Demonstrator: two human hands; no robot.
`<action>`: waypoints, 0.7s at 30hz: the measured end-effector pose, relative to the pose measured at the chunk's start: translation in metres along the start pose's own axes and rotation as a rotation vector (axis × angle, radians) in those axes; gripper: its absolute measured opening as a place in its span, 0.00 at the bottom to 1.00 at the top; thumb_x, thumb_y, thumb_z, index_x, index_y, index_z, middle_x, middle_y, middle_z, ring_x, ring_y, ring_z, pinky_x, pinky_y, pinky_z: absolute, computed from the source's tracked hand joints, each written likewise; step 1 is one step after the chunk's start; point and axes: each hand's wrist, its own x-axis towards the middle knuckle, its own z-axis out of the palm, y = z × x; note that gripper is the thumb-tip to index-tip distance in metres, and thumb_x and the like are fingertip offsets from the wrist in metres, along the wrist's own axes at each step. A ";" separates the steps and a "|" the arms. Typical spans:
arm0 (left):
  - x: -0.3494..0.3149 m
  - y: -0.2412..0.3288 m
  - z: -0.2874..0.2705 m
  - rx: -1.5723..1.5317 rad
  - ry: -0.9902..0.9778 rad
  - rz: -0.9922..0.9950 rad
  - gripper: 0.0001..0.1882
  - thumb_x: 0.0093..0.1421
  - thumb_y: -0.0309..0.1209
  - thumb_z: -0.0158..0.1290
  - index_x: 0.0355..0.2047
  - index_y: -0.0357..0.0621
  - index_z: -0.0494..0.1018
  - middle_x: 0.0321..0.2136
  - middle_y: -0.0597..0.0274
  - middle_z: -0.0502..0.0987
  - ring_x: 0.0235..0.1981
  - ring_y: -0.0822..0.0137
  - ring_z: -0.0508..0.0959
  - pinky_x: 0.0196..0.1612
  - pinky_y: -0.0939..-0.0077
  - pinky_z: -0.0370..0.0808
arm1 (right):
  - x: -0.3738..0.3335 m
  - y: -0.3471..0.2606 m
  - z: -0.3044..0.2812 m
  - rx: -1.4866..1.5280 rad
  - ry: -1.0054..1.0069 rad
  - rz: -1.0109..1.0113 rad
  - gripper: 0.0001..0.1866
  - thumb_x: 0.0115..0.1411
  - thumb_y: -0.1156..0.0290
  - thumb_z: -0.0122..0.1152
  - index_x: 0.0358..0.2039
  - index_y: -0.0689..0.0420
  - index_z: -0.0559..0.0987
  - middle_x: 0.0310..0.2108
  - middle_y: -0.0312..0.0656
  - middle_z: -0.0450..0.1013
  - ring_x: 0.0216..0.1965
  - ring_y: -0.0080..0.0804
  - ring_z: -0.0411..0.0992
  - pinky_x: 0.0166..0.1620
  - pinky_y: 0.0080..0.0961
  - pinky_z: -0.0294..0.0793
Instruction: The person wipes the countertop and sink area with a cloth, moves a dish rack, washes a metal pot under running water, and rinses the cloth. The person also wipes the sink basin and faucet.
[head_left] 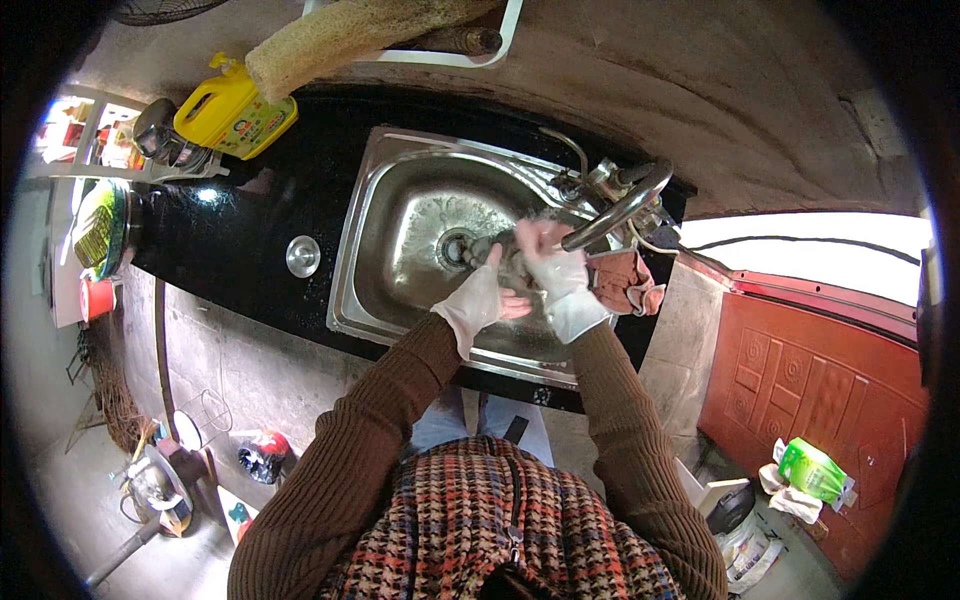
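Both my hands are over a stainless steel sink (pixel 400 215), with thin whitish coverings around the wrists and palms and the fingers looking bare. My left hand (pixel 478 302) has its fingers spread, thumb pointing up, and seems to hold nothing. My right hand (pixel 555 272) is raised under the spout of the curved metal tap (pixel 640 205); its fingers are smeared by motion. Between the hands is a blurred greyish patch that I cannot make out. Left of it lies the round drain (pixel 457 248). A reddish-brown cloth (pixel 625 282) hangs at the counter's right end, beside my right hand.
On the black counter (pixel 250 215) stand a small round metal cup or strainer (pixel 302 256) and a yellow handled jug (pixel 236 112). A long tan loofah (pixel 345 42) is behind. A red panelled door (pixel 815 375) is at right; a bucket (pixel 745 545) stands on the floor.
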 end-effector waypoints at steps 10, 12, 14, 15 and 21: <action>0.028 -0.027 -0.003 0.189 -0.257 0.223 0.18 0.76 0.38 0.42 0.53 0.37 0.73 0.48 0.53 0.80 0.50 0.57 0.79 0.57 0.58 0.77 | -0.039 -0.029 -0.003 -0.454 -0.126 -0.122 0.22 0.70 0.57 0.61 0.25 0.61 0.81 0.26 0.52 0.79 0.28 0.50 0.78 0.35 0.40 0.78; 0.040 -0.038 0.013 0.088 -0.030 0.208 0.17 0.76 0.37 0.42 0.50 0.39 0.75 0.45 0.52 0.81 0.45 0.55 0.81 0.52 0.57 0.79 | -0.002 -0.007 -0.018 -0.084 -0.141 0.501 0.44 0.73 0.32 0.38 0.39 0.64 0.85 0.31 0.61 0.81 0.41 0.60 0.82 0.42 0.44 0.81; 0.044 -0.038 0.018 -0.328 -0.078 0.071 0.16 0.76 0.38 0.43 0.48 0.41 0.76 0.41 0.52 0.82 0.40 0.53 0.82 0.47 0.56 0.81 | 0.000 -0.001 -0.019 -0.241 -0.211 0.445 0.44 0.72 0.31 0.38 0.40 0.64 0.85 0.34 0.61 0.81 0.41 0.59 0.81 0.43 0.45 0.80; 0.044 -0.033 0.017 -0.344 -0.249 0.034 0.16 0.76 0.39 0.44 0.48 0.41 0.77 0.41 0.51 0.82 0.40 0.53 0.82 0.46 0.56 0.81 | -0.005 -0.004 -0.017 -0.344 -0.219 0.439 0.45 0.72 0.31 0.37 0.40 0.64 0.85 0.36 0.61 0.81 0.41 0.59 0.81 0.44 0.45 0.80; 0.017 -0.009 0.000 -0.080 -0.577 0.029 0.22 0.76 0.46 0.44 0.45 0.40 0.77 0.39 0.55 0.81 0.42 0.59 0.81 0.46 0.64 0.80 | -0.054 -0.038 -0.002 -0.309 -0.139 0.059 0.24 0.72 0.51 0.51 0.30 0.59 0.82 0.30 0.56 0.79 0.37 0.61 0.78 0.43 0.51 0.77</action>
